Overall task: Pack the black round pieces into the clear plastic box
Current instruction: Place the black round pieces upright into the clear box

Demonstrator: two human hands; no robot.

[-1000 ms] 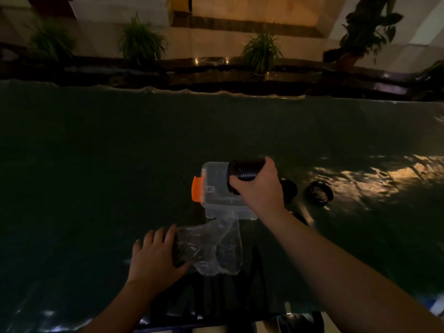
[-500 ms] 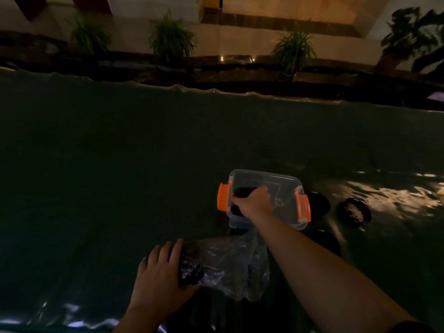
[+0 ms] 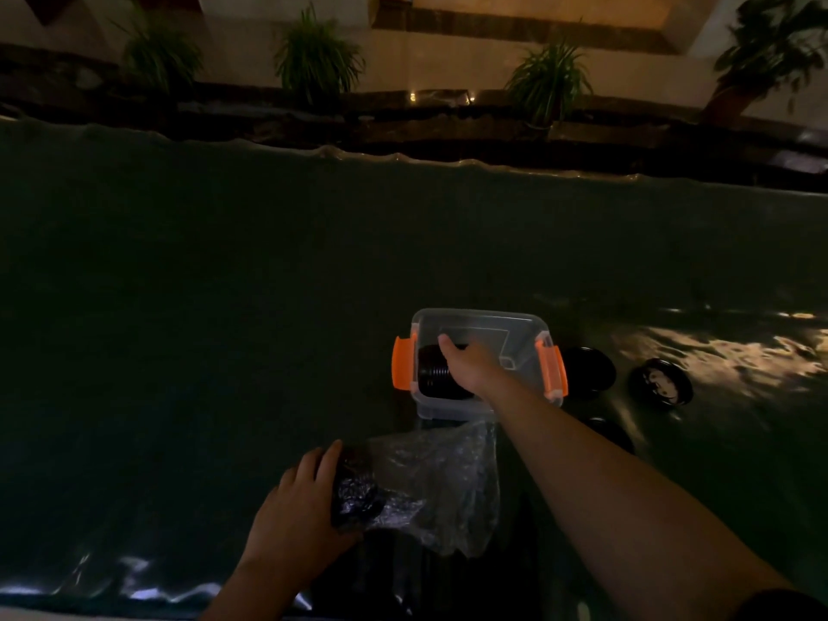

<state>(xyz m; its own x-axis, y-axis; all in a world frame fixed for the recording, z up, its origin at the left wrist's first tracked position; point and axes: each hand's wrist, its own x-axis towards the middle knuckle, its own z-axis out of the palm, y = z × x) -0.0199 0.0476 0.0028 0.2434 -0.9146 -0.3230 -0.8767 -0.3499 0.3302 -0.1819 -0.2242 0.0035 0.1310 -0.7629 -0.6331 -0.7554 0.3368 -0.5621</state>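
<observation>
The clear plastic box [image 3: 484, 322] with orange side clips stands on the dark green table cover. My right hand [image 3: 468, 365] reaches down inside it and rests on a stack of black round pieces [image 3: 432, 374] lying on its side in the box's left half. My left hand [image 3: 298, 504] grips a crumpled clear plastic bag [image 3: 441, 479] with more black pieces [image 3: 356, 488] inside, near the table's front edge. Loose black round pieces lie right of the box: one [image 3: 589, 367] touching it, another [image 3: 661, 380] farther right, a third [image 3: 611, 434] by my forearm.
The dark green cover [image 3: 224, 307] spreads wide to the left and behind the box, with wrinkles and glare at the right. Beyond the far edge runs a dark ledge with potted plants [image 3: 316, 60].
My right hand has carried the stack of black pieces from above the box down into it. The view shifted left, and the box now shows both orange clips. My left hand kept its hold on the bag.
</observation>
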